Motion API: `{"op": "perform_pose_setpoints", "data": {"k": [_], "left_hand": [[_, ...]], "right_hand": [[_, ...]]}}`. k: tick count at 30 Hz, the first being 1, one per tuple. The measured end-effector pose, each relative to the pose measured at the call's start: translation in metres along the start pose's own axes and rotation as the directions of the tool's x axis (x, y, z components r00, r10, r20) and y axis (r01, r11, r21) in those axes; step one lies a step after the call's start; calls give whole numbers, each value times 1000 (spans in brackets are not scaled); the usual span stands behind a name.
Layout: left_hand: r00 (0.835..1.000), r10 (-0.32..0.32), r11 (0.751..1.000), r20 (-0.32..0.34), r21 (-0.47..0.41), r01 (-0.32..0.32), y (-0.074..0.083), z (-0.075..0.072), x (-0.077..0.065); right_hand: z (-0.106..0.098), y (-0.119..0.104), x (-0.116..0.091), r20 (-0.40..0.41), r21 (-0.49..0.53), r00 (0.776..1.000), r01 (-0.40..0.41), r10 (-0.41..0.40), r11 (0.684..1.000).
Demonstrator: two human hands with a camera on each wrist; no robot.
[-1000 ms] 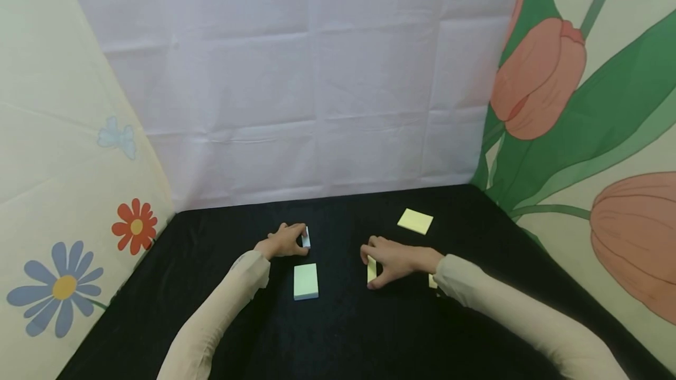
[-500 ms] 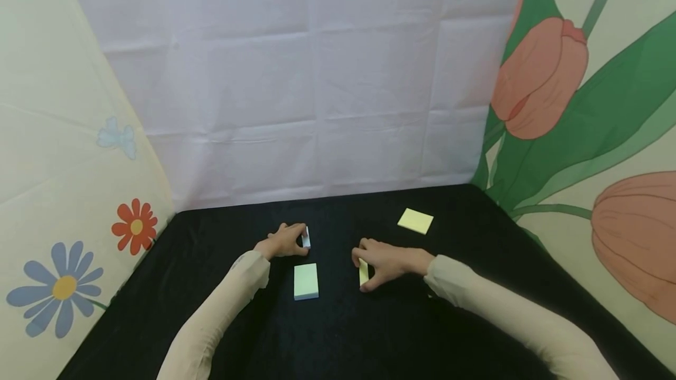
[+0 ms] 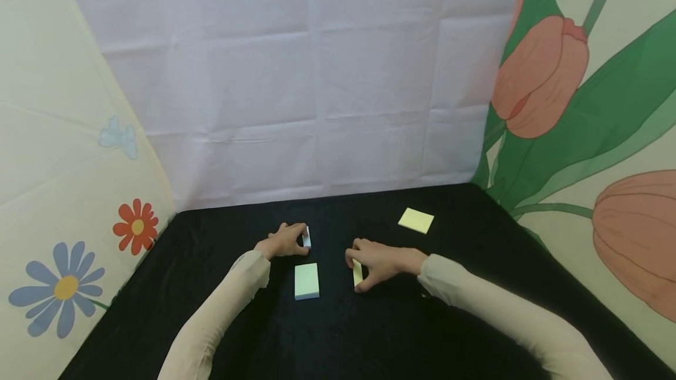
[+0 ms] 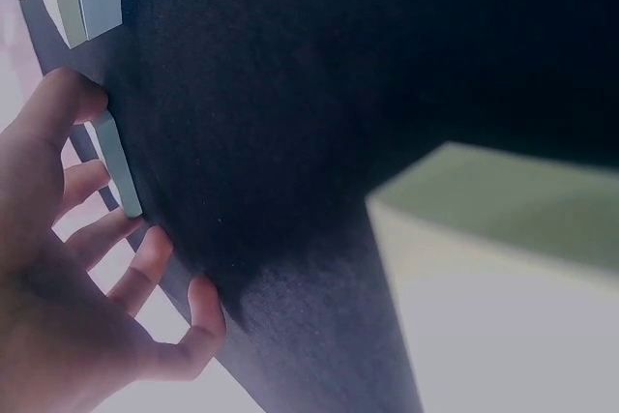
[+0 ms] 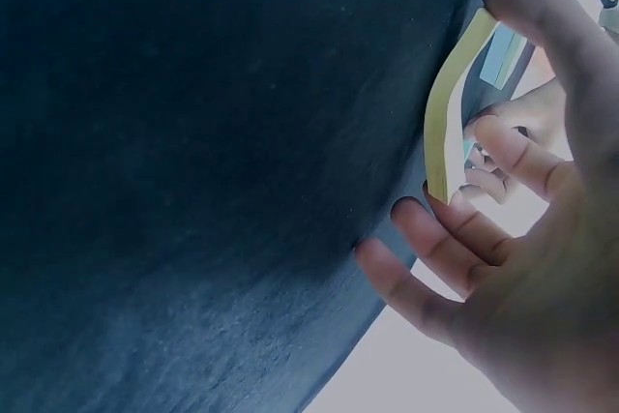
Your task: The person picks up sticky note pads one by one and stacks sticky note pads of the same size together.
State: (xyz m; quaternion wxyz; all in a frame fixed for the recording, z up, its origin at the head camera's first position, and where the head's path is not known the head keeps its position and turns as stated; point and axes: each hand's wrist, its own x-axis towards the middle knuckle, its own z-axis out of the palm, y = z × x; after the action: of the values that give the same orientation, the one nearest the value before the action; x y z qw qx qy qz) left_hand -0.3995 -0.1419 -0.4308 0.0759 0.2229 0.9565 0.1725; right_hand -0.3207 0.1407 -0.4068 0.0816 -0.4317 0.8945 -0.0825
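In the head view, my left hand (image 3: 286, 240) holds a pale blue sticky note pad (image 3: 307, 237) by its ends, flat near the tabletop. The left wrist view shows the thumb at one end of this blue pad (image 4: 116, 163) and fingers at the other. My right hand (image 3: 384, 261) grips a yellow sticky note pad (image 3: 357, 274) between thumb and fingers, and that yellow pad (image 5: 447, 118) bows slightly in the right wrist view. Between and in front of the hands lies a stack of sticky note pads (image 3: 306, 280), green over blue.
Another yellow sticky note pad (image 3: 416, 220) lies at the back right of the black-covered table (image 3: 338, 339). A white cloth (image 3: 317, 104) hangs behind. A blurred pale block-like shape (image 4: 513, 307) fills the lower right of the left wrist view.
My right hand has slid left with the yellow pad, closer to the green and blue stack. A yellow piece seen near the right cuff is now almost hidden. The left hand stays put.
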Motion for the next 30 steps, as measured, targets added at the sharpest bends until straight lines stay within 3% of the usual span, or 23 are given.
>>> {"op": "perform_pose_setpoints", "data": {"k": [30], "left_hand": [[1000, -3, 1000, -5, 13, 3, 0, 1, 1]], "right_hand": [[6, -3, 20, 27, -3, 1000, 7, -7, 1000]]}}
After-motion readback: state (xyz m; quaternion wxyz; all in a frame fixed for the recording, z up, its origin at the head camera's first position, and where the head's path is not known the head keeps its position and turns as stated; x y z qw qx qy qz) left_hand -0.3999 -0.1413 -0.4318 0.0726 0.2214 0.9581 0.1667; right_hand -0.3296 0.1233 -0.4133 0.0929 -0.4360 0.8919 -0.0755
